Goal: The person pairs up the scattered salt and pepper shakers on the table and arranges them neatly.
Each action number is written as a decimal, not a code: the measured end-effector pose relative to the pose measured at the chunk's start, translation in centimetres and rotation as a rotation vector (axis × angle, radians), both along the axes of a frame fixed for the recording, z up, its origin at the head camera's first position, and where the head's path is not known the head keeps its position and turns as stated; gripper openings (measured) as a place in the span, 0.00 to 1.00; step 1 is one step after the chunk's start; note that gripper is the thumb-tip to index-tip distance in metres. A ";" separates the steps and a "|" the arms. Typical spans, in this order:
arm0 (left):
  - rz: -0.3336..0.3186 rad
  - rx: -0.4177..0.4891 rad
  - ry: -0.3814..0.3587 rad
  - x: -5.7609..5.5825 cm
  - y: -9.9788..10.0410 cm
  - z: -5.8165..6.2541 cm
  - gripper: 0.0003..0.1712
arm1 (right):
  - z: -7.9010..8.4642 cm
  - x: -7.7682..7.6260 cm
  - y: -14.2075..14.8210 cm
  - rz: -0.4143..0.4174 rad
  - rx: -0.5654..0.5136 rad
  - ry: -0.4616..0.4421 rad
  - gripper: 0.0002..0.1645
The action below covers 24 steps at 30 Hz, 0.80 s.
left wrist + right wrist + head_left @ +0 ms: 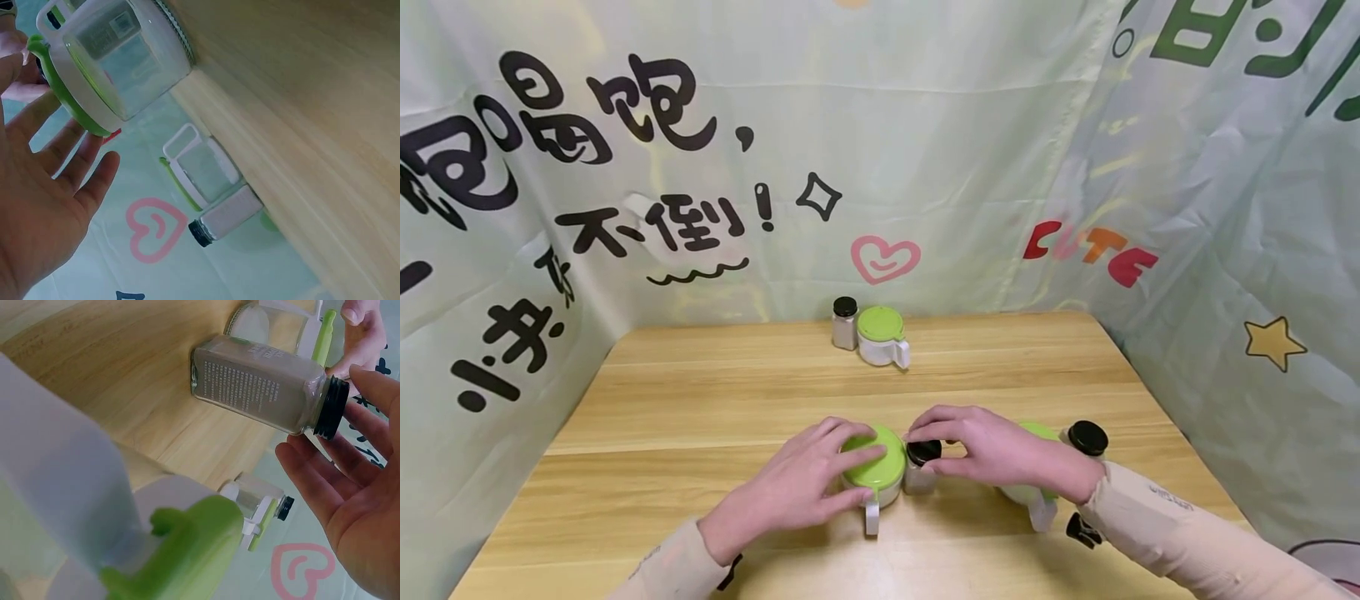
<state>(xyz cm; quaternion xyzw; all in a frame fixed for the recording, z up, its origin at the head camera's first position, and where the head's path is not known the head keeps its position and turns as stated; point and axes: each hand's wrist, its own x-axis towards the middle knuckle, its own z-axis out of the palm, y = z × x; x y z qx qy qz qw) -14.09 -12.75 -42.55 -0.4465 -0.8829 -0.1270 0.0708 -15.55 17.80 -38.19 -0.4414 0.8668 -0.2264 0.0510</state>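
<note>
In the head view a clear jar with a green lid (880, 461) and white handle stands at the front middle. My left hand (808, 479) spreads its fingers over the lid, thumb near the handle. Close on its right stands a square glass spice bottle (919, 479) with a black cap (332, 407), its contents greyish. Around that cap lies my right hand (973, 442), thumb on one side, fingers on the other. In the right wrist view the fingers (328, 469) are loosely extended beside the cap. The left wrist view shows relaxed fingers (94, 169) at the lid's edge.
Under my right forearm stands another green-lidded jar (1039, 432), with a black-capped bottle (1086, 437) beside it. A similar bottle (845, 325) and jar (882, 327) stand together at the back of the wooden table (715, 383). Printed cloth (955, 167) hangs behind and at both sides.
</note>
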 end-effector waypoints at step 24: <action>0.084 0.093 0.099 -6.4 1.2 1.8 0.34 | 4.4 -2.6 1.7 -0.158 -0.146 0.098 0.40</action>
